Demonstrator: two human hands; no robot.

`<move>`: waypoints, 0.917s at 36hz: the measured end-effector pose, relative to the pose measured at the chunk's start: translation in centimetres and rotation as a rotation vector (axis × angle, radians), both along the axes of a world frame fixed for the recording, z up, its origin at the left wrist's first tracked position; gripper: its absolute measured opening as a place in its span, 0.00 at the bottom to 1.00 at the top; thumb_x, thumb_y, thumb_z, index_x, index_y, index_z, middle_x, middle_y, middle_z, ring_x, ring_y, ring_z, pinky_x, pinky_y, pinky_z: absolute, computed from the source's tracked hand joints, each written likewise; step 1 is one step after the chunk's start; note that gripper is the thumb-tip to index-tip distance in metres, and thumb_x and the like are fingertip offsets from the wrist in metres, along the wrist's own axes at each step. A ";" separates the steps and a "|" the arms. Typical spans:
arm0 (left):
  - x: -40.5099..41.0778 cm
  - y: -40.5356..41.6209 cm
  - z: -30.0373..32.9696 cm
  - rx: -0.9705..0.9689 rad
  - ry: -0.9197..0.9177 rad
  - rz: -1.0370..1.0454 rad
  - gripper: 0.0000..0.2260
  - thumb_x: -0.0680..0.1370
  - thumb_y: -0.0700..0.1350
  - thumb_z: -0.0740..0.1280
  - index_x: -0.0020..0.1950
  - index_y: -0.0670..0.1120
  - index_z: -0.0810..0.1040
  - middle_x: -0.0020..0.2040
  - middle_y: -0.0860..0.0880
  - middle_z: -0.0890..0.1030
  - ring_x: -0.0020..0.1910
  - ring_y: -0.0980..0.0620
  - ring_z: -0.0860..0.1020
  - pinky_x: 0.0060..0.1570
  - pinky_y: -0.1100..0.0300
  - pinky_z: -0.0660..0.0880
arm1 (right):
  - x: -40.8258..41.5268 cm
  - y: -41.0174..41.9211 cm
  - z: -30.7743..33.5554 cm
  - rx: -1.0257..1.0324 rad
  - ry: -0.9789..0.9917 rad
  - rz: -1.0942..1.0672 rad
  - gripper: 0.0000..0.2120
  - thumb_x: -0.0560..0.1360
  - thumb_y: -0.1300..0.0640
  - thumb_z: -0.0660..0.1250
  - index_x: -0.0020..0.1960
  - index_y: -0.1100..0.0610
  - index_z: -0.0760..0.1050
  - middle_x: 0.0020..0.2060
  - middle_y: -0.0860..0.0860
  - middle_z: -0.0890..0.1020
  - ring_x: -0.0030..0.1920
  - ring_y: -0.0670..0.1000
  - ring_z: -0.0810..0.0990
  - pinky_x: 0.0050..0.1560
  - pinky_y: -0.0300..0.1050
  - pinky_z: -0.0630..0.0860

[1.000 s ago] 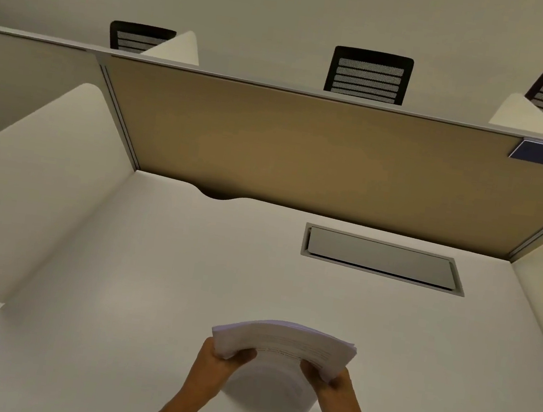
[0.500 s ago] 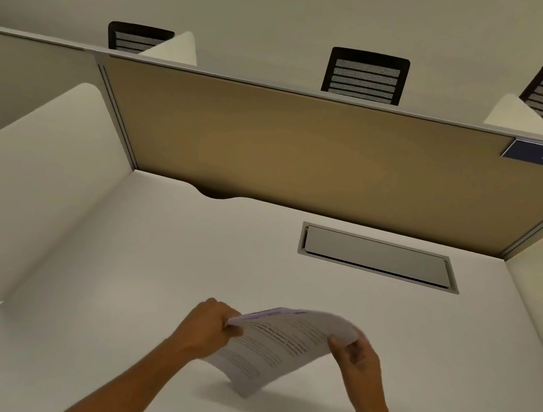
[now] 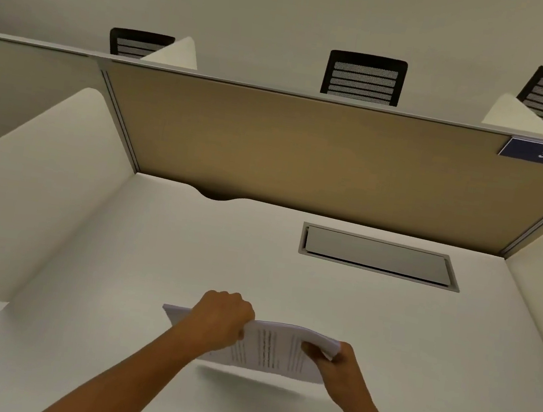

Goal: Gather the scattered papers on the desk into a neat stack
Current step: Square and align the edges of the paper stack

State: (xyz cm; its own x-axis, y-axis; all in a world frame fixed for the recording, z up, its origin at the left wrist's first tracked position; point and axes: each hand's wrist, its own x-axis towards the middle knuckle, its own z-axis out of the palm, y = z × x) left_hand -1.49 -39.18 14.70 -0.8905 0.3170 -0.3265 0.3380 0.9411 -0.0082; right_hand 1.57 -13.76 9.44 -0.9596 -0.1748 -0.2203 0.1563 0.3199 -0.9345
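Stack of papers (image 3: pixel 273 349) held clear of the desk (image 3: pixel 139 257), shadow visible beneath, printed face up and tilted toward the camera. Left hand (image 3: pixel 222 320) closed over the far left part of the stack, knuckles up. Right hand (image 3: pixel 342 367) pinching the right edge, thumb on top, remaining fingers hidden underneath. No loose sheets seen elsewhere on the desk.

Risks noted:
- Right edge curled downward just above the right hand; layers there fanned and not flush. Likely to land misaligned if set down as held.
- Left corner projecting beyond the left hand, unsupported; liable to droop or let bottom sheets slide out.
- Grip confined to two points; slackening either one before the lower edge meets the desk likely to spill the stack.
- Recessed cable hatch (image 3: pixel 377 256) well beyond both hands; no obstruction judged.

Squaring of edges judged not yet done.
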 end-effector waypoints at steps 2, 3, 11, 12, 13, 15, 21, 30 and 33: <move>0.0 -1.5 0.1 0.019 -0.011 0.039 0.06 0.75 0.48 0.66 0.50 0.52 0.82 0.45 0.49 0.83 0.36 0.50 0.76 0.34 0.59 0.66 | 0.2 0.5 -0.4 -0.033 -0.026 -0.053 0.19 0.80 0.61 0.70 0.45 0.36 0.86 0.42 0.42 0.89 0.41 0.39 0.85 0.42 0.32 0.80; -0.1 -2.5 0.1 0.034 -0.016 0.067 0.05 0.75 0.49 0.67 0.48 0.52 0.81 0.44 0.50 0.83 0.37 0.50 0.77 0.35 0.59 0.66 | 0.2 0.9 -0.6 -0.054 -0.034 -0.087 0.19 0.79 0.62 0.70 0.45 0.37 0.87 0.42 0.43 0.89 0.41 0.39 0.85 0.41 0.33 0.80; 1.1 -8.8 -1.0 0.676 -0.145 0.457 0.06 0.72 0.46 0.75 0.41 0.57 0.83 0.39 0.57 0.85 0.42 0.57 0.82 0.38 0.68 0.74 | 0.1 3.2 -1.5 -0.083 -0.041 -0.184 0.20 0.78 0.62 0.71 0.45 0.35 0.86 0.42 0.42 0.89 0.42 0.39 0.85 0.41 0.31 0.80; 1.6 -8.9 -1.3 0.849 -0.183 0.517 0.08 0.72 0.41 0.75 0.41 0.56 0.85 0.41 0.55 0.87 0.43 0.55 0.84 0.40 0.69 0.76 | 0.0 3.3 -1.6 -0.087 -0.043 -0.192 0.20 0.78 0.62 0.71 0.46 0.35 0.86 0.43 0.42 0.89 0.42 0.40 0.86 0.41 0.31 0.80; 2.1 -8.9 -1.8 0.995 -0.208 0.571 0.10 0.73 0.38 0.75 0.43 0.54 0.86 0.43 0.52 0.88 0.45 0.54 0.85 0.43 0.68 0.78 | 0.0 3.5 -1.8 -0.093 -0.044 -0.199 0.19 0.79 0.62 0.71 0.46 0.36 0.86 0.43 0.43 0.89 0.43 0.41 0.86 0.41 0.31 0.80; 3.1 -8.6 -3.0 1.179 -0.238 0.644 0.10 0.74 0.33 0.73 0.47 0.48 0.87 0.46 0.46 0.88 0.48 0.50 0.86 0.46 0.64 0.80 | -0.1 3.5 -2.0 -0.101 -0.047 -0.202 0.19 0.79 0.63 0.71 0.47 0.37 0.87 0.44 0.44 0.89 0.44 0.42 0.86 0.41 0.32 0.80; 4.3 -6.5 -6.5 1.240 -0.265 0.757 0.17 0.75 0.36 0.73 0.47 0.61 0.87 0.48 0.53 0.88 0.48 0.57 0.85 0.43 0.69 0.79 | 0.0 3.1 -2.6 -0.101 -0.075 -0.193 0.19 0.79 0.63 0.70 0.48 0.38 0.87 0.44 0.45 0.89 0.44 0.43 0.86 0.43 0.33 0.81; 4.4 -5.1 -9.0 1.229 -0.149 0.769 0.16 0.76 0.34 0.71 0.43 0.56 0.88 0.42 0.53 0.88 0.43 0.59 0.85 0.39 0.72 0.76 | 0.7 3.1 -4.3 -0.099 -0.137 -0.251 0.15 0.80 0.64 0.69 0.50 0.44 0.87 0.47 0.47 0.90 0.48 0.43 0.87 0.44 0.33 0.81; 4.5 -4.9 -9.6 1.220 -0.129 0.778 0.14 0.75 0.33 0.71 0.44 0.53 0.87 0.41 0.55 0.88 0.42 0.61 0.84 0.39 0.74 0.74 | 0.8 3.2 -5.1 -0.107 -0.174 -0.270 0.12 0.78 0.62 0.71 0.53 0.46 0.86 0.48 0.45 0.89 0.50 0.42 0.87 0.44 0.34 0.81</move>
State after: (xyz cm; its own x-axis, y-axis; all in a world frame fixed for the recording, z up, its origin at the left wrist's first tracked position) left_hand 3.03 -44.06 5.06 -0.9491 -0.0897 -0.3020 -0.3150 0.2822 0.9062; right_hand 2.42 -10.55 4.34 -0.9240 0.0500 -0.3792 0.3823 0.1469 -0.9123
